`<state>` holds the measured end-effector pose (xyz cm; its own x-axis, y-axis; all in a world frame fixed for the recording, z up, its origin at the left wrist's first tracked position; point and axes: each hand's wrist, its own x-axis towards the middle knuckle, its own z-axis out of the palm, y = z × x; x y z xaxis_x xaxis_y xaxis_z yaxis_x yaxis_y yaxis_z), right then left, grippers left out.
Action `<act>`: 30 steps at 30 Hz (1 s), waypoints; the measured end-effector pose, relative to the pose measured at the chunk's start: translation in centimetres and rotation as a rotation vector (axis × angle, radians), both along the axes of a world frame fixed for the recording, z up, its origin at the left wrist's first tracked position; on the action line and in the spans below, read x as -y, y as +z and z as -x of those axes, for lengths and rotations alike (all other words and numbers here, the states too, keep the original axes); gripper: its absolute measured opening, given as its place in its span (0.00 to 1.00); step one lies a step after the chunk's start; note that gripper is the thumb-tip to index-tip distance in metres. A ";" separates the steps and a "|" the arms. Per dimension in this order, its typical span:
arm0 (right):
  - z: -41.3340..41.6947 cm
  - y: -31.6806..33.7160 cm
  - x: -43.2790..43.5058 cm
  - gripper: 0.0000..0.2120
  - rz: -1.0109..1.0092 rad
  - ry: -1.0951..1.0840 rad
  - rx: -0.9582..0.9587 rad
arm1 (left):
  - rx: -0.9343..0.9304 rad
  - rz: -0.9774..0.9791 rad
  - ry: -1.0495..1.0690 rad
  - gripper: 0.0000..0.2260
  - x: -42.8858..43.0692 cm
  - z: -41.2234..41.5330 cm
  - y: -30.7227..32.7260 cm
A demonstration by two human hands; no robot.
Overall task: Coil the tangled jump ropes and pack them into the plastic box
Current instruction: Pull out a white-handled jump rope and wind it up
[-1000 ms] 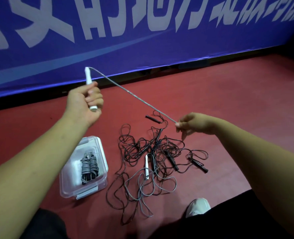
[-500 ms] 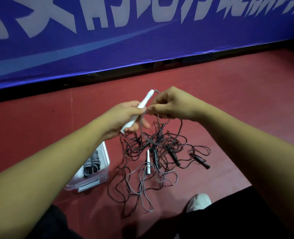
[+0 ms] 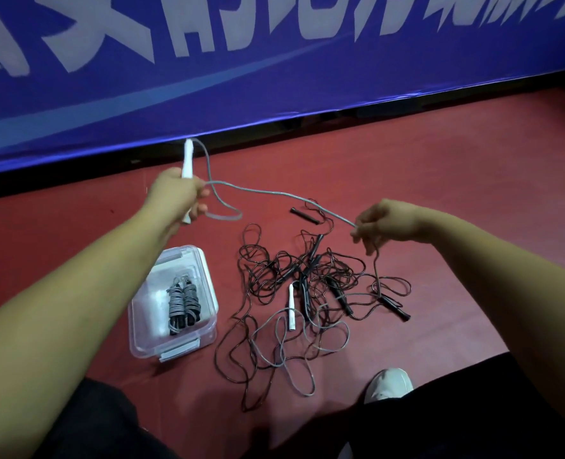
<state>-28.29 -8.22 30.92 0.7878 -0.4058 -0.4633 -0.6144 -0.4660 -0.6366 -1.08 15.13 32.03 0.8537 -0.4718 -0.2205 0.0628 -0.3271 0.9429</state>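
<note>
A person sits on a red floor (image 3: 440, 160) with a clear plastic box (image 3: 208, 279) in front of them; one coiled rope (image 3: 181, 303) already lies inside it. Beyond the box, the left hand (image 3: 175, 190) has its fingers wrapped tightly round a white handle (image 3: 187, 160), held upright, probably as the core to wind on. A first loop of grey rope (image 3: 274, 192) hangs from that fist. To the right of the box, the right hand (image 3: 387, 223) pinches the same rope between thumb and fingertips, held wide, likely to draw slack. Below it, just right of the box, lies the tangle (image 3: 307, 283) of dark and grey ropes, not yet coiled.
</note>
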 end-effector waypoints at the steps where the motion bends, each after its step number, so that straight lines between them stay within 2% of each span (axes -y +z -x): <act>1: -0.4 0.7 -0.3 0.08 0.013 0.001 0.053 | 0.149 -0.164 0.001 0.03 -0.1 -0.1 -0.4; 2: -1.0 1.5 -0.8 0.08 0.030 0.013 0.105 | 0.267 -0.254 -0.004 0.05 -0.1 0.0 -0.7; 4: -2.3 3.1 -2.3 0.07 0.087 0.086 0.191 | 0.341 -0.195 -0.092 0.05 0.3 1.1 -0.4; 8: -4.2 5.1 -5.8 0.08 0.139 0.219 0.303 | 0.055 0.156 -0.466 0.05 1.5 5.8 1.6; 12: -4.9 6.2 -7.1 0.11 0.131 0.209 0.425 | 0.048 0.055 -0.730 0.04 1.6 8.0 1.8; 15: -4.3 6.0 -6.4 0.12 0.161 0.180 0.412 | -0.030 0.099 -0.646 0.02 1.5 7.6 2.0; 18: -3.8 5.6 -6.3 0.11 0.138 0.196 0.357 | -0.159 0.155 -0.590 0.14 1.6 7.9 2.4; 20: -4.1 5.7 -6.9 0.11 0.109 0.221 0.361 | -0.189 0.157 -0.559 0.17 1.8 8.7 2.2; 24: -4.9 5.7 -8.0 0.13 0.145 0.284 0.344 | -0.176 0.220 -0.434 0.12 2.4 9.3 1.3; 27: -4.5 5.1 -7.0 0.10 0.144 0.201 0.338 | -0.139 0.293 -0.342 0.14 2.5 8.2 1.9; 30: -3.2 3.5 -4.1 0.08 0.153 0.182 0.177 | -0.100 0.358 -0.200 0.15 2.0 5.7 2.6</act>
